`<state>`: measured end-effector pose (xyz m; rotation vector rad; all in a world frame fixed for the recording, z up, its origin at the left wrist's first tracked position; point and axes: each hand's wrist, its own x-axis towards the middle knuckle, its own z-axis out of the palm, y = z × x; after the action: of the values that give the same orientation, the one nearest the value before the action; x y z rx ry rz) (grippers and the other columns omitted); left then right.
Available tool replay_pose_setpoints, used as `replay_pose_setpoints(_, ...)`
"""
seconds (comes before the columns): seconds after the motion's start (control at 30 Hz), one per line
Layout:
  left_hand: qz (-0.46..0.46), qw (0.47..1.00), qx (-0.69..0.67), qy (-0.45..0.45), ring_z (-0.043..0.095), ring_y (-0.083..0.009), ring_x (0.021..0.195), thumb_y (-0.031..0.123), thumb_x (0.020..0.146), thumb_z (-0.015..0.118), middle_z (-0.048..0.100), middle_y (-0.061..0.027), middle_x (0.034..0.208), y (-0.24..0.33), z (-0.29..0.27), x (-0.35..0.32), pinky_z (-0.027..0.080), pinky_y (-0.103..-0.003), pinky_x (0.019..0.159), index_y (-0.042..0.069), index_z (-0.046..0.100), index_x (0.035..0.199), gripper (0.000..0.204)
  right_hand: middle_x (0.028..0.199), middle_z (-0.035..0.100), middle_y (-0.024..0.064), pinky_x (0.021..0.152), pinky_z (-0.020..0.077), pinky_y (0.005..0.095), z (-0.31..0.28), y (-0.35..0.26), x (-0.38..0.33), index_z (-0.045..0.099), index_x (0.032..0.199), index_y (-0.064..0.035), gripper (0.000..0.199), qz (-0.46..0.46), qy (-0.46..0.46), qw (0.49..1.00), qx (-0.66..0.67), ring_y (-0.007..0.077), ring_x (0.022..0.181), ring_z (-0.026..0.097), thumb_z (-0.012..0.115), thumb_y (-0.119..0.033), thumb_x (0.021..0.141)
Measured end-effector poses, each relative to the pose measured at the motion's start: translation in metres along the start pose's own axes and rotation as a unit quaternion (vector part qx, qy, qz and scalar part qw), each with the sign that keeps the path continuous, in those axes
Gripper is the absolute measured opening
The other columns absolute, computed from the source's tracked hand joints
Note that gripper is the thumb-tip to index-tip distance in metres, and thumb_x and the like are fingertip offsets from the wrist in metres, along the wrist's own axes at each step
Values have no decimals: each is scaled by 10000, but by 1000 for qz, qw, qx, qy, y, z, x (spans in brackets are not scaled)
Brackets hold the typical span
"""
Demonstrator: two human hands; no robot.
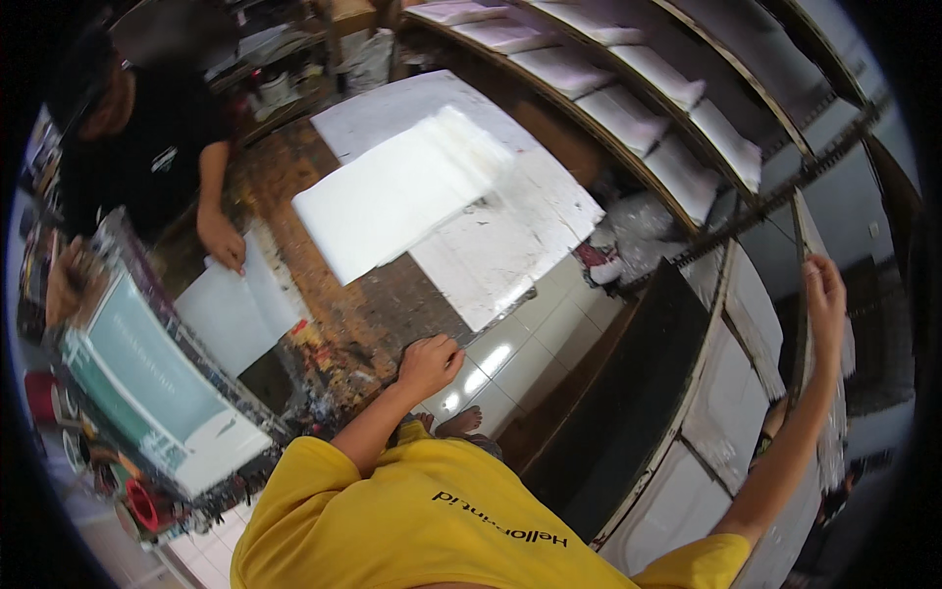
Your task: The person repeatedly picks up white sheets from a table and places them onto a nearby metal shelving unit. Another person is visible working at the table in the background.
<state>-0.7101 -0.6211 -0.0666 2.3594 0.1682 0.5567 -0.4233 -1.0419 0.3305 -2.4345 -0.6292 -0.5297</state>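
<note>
My left hand (430,364) rests at the near corner of a paint-stained wooden table (339,339), its fingers curled in with nothing visible in them. Out to the far right, my right hand (824,287) is raised with bent fingers, closed at the wooden edge of a tilted rack shelf (803,236). A stack of white translucent sheets (392,196) lies on the table, partly over a larger white board (510,240). Across the table, a co-worker's hand (222,241) touches a pale sheet (240,299) next to a raised green and white printing screen (162,363).
A tiered rack with white sheets (628,118) stands behind the table. More rack shelves (711,402) stand at my right, beside a long dark panel (623,373). Clear plastic wrapping (638,236) lies between rack and table. A red round container (147,503) is at lower left.
</note>
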Motion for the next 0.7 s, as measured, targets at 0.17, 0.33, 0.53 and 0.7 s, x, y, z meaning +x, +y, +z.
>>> replay_pose_setpoints(0.17,-3,1000,-19,10,602,-338,692,188,858,668,561,-108,734,-2,2,-1,484,-449,641,59,587,741,193,672,457,-85,464,288,212,169,-40,-84,661,1062,-106,210,179,-106,943,261,24,546,375,625,-293,974)
replay_pose_setpoints(0.33,-12,1000,-19,-19,628,-336,758,212,879,633,599,-115,797,0,-3,1,505,-455,708,55,647,809,173,644,433,-49,425,333,219,341,-5,-247,556,905,-124,196,382,-173,805,419,54,487,388,676,-276,939)
replay_pose_setpoints(0.53,-42,998,-26,-33,628,-338,731,211,877,636,608,-116,764,4,-4,1,505,-452,696,40,646,797,189,654,472,-37,435,333,239,367,-24,-354,599,945,-120,84,539,-254,668,445,79,495,410,619,-200,961)
replay_pose_setpoints(0.7,-106,988,-94,68,608,-326,692,203,860,660,598,-105,743,16,-9,9,465,-439,646,44,589,755,203,687,490,-30,449,326,239,353,0,-376,608,976,-112,81,564,-199,667,444,78,512,410,597,-192,972)
